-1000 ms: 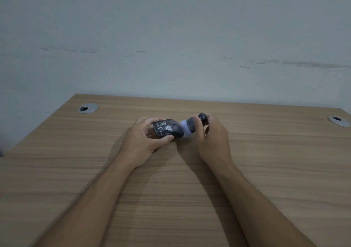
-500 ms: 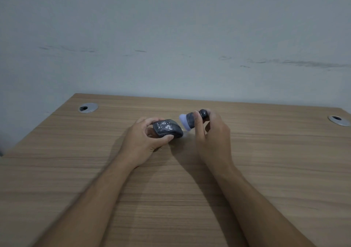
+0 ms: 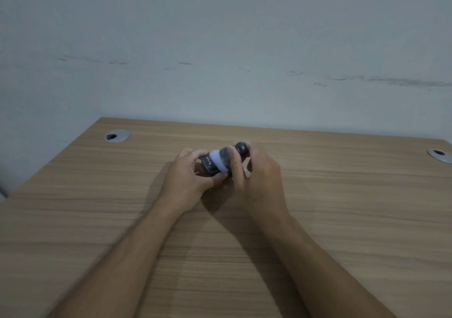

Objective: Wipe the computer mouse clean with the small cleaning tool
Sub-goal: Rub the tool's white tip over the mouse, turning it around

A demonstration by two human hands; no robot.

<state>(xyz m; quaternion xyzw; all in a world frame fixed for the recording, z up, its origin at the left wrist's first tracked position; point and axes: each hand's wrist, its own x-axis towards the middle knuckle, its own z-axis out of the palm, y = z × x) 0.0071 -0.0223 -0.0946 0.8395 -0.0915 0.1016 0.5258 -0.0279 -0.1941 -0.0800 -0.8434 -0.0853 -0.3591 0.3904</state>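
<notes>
A: What is hard to see?

B: Most of the dark computer mouse (image 3: 209, 166) is hidden. The left hand (image 3: 189, 180) is curled tight around it, just above the wooden desk (image 3: 102, 220), and the cleaning tool (image 3: 226, 159) covers its right end. The picture is slightly blurred.

A: Any writing?

B: Pale letters on the mouse's exposed face, partly covered; they seem to read "WISE", but I cannot be sure.

A: And the right hand?

B: The right hand (image 3: 256, 178) is closed on the tool's dark handle, whose pale lilac head presses against the mouse.

A: What changed from half a second earlier?

B: Then the tool was apart from the mouse, to its right; now they touch, and the mouse's speckled top no longer shows.
</notes>
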